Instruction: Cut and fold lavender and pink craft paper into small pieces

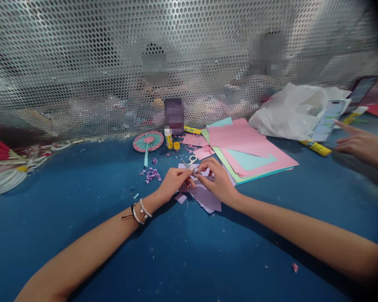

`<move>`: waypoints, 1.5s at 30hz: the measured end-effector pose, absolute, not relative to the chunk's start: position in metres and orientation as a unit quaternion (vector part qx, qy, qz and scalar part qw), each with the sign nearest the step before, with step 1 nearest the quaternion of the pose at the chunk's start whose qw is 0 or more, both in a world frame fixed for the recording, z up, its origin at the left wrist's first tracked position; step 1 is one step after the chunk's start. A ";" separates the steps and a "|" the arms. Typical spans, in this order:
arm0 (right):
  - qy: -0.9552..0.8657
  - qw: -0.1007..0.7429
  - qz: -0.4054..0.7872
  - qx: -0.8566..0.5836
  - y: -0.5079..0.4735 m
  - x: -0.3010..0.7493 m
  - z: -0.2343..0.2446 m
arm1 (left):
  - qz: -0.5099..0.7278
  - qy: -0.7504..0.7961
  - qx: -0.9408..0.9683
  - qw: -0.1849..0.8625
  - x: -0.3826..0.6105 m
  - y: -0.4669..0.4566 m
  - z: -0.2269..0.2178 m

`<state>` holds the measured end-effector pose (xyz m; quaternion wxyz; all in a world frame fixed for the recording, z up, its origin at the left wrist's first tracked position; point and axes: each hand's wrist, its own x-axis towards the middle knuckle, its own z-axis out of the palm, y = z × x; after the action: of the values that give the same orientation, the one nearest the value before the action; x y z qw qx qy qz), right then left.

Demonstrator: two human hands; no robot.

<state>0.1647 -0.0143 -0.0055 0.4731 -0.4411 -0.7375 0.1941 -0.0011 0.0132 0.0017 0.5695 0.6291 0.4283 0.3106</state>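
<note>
Now the left hand [174,181] and right hand [218,181] pinch a tiny purple piece [194,173] together, some purple bits [151,174] lie done nearby, and more purple paper [205,198] waits underneath.

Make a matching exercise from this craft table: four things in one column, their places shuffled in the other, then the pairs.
Things
1. scissors
2. paper fan
3. white bag
4. lilac paper

Places
a. under the left hand and right hand
b. beside the phone
c. just beyond the fingertips
d. left of the glue stick

Pairs: 1-c, 2-d, 3-b, 4-a
</note>
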 end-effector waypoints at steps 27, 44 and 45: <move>-0.714 0.477 0.220 -0.463 -0.014 0.165 -0.009 | 0.307 0.415 0.649 0.559 -0.004 0.015 -0.001; -0.718 0.472 0.218 -0.464 -0.012 0.165 -0.009 | 0.304 0.408 0.657 0.556 -0.003 0.014 0.002; -0.717 0.471 0.220 -0.465 -0.012 0.165 -0.009 | 0.303 0.408 0.656 0.557 -0.003 0.014 0.002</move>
<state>0.1649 -0.0122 -0.0091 0.4709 -0.4645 -0.7171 0.2198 -0.0030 0.0138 0.0019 0.5575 0.6563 0.4081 0.3032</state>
